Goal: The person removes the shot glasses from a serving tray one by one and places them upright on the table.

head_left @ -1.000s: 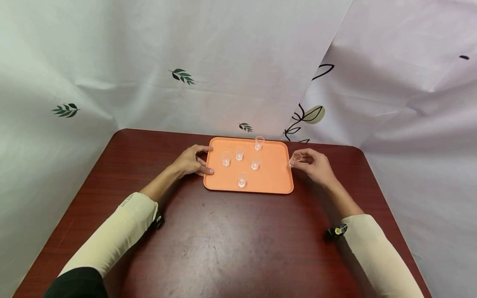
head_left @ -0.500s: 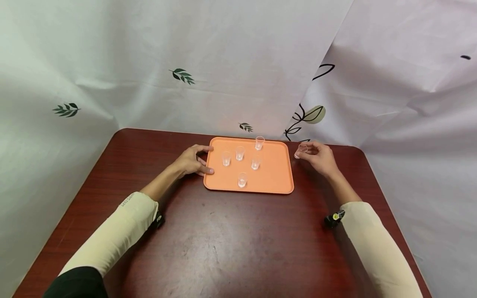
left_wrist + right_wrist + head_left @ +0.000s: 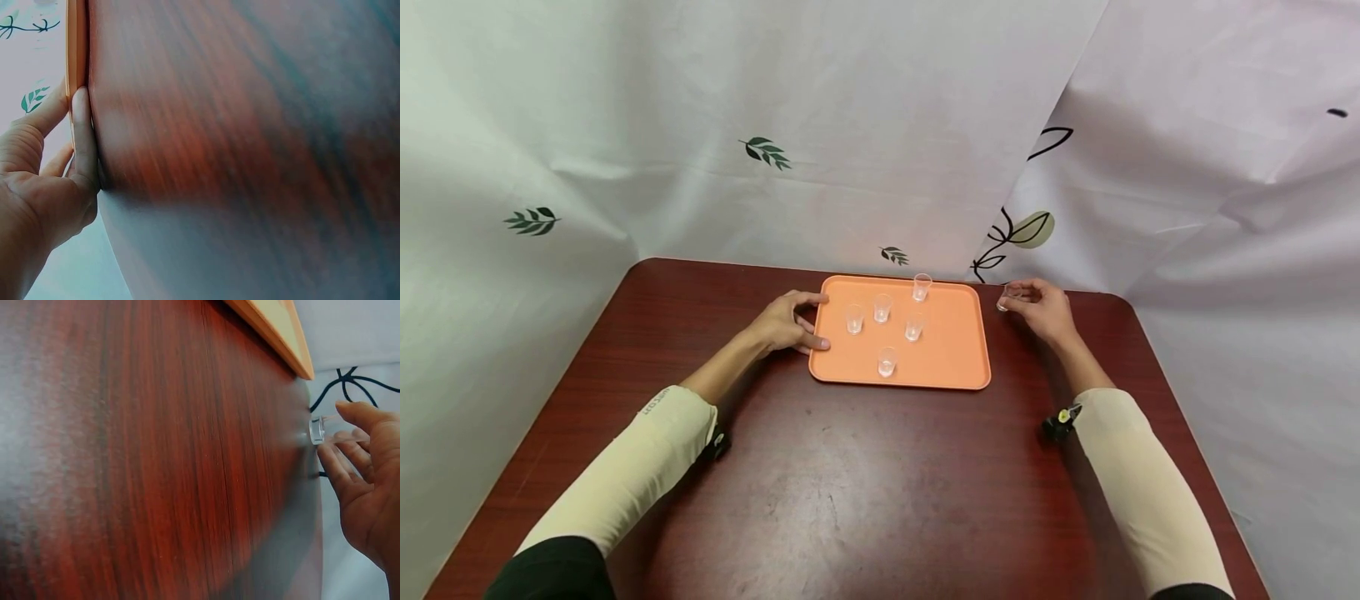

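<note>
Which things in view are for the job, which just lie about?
For the job:
orange rectangular tray, gripped by left hand
clear tapered cup, held by right hand
five more clear cups, on the tray

Surroundings only:
dark reddish wood-grain table
white leaf-print backdrop

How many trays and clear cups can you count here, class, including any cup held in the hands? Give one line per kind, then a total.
Orange tray: 1
Clear cups: 6 (5 on the tray, 1 in the right hand)
Total: 7

Red-brown table (image 3: 865,483), rounded far corners; pale sheeting (image 3: 880,100) behind, leaf prints (image 3: 765,153)
</note>
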`<state>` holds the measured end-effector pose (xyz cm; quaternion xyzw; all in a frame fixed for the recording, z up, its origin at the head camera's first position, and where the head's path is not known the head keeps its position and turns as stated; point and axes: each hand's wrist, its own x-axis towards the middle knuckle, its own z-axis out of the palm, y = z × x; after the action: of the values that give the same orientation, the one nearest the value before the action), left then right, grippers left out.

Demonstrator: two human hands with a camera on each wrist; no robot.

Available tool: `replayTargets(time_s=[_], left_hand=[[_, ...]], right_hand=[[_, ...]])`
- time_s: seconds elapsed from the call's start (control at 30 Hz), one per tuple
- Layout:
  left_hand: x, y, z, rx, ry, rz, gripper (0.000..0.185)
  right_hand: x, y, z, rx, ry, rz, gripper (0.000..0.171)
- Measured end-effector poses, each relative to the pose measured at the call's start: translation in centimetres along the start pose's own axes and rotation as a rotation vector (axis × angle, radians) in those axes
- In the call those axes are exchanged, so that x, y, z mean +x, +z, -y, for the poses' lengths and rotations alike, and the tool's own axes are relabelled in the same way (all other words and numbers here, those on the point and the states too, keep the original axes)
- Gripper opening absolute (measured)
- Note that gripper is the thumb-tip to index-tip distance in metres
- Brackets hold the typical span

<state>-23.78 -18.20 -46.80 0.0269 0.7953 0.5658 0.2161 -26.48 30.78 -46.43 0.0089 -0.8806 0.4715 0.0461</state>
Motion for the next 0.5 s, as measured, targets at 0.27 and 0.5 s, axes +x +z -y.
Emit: replayTargets(time_s=[0.27, 0.5], left_hand=[[0.2, 0.0, 0.2, -0.008, -0.004, 0.004, 0.094], [0.1, 0.0, 0.0, -0.012, -0.005, 0.002, 0.094]], right_hand=[[1.0, 0.0, -0.6, 0.035, 0.031, -0.013, 0.048], [1.6, 0.2, -0.7, 0.046, 0.059, -0.041, 0.048]])
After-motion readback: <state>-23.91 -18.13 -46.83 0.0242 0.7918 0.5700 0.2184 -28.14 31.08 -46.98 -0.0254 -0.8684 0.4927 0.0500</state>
